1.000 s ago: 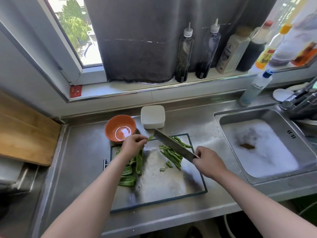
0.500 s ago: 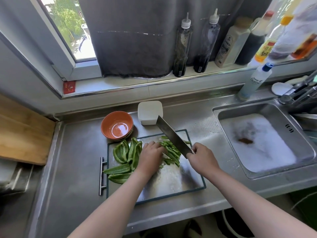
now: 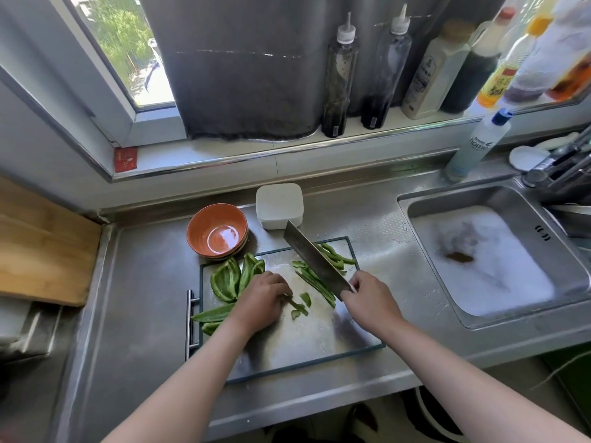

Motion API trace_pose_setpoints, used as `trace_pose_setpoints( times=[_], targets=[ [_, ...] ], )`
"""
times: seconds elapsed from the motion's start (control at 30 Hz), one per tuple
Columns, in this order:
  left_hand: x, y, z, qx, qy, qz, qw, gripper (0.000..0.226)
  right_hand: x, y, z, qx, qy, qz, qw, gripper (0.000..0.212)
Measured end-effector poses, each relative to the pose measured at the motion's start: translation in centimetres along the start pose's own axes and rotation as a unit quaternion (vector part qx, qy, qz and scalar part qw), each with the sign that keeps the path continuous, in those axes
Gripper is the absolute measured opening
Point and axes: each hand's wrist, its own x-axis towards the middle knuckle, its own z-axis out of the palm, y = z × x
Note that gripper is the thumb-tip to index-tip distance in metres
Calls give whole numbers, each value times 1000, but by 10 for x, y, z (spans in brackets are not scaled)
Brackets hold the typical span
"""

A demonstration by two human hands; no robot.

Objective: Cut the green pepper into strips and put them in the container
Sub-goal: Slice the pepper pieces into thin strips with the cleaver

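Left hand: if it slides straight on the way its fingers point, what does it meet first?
The left hand points right across the cutting board. First come the small pepper pieces at its fingertips, then probably the strip pile under the cleaver held by the right hand; depth is unclear.

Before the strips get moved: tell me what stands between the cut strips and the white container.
The cleaver, gripped by the right hand, slants over the cut strips with its tip near the white container. Beyond it, only bare cutting board and counter. The container's top looks closed.
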Motion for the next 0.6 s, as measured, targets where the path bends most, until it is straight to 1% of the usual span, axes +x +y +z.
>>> trace_pose_setpoints(
  times=[0.07,0.13,0.17,0.2,0.3,0.4,0.47,0.6],
  targets=[
    [-2,11,2,7,-4,-4,1000,27,0,-2,1,0,1,-2,1000,15],
    [-4,18,7,39,-42,-1,998,45,0,-4,2,0,0,-4,1000,17],
    [-5,17,10,54,-54,0,997,49,0,-5,2,0,-1,-4,1000,18],
    [-6,16,12,59,-54,5,997,47,-1,-5,2,0,-2,-5,1000,17],
    [-8,10,17,37,-23,10,999,25,-1,-3,1,-6,-1,-2,1000,15],
    [-9,6,19,-22,14,-22,999,18,0,0,0,-2,2,6,1000,12],
    [-3,5,17,-35,16,-34,999,13,0,2,-1,4,5,11,1000,13],
    [25,5,10,-7,-5,19,1000,8,2,6,-2,16,10,20,1000,14]
  ],
)
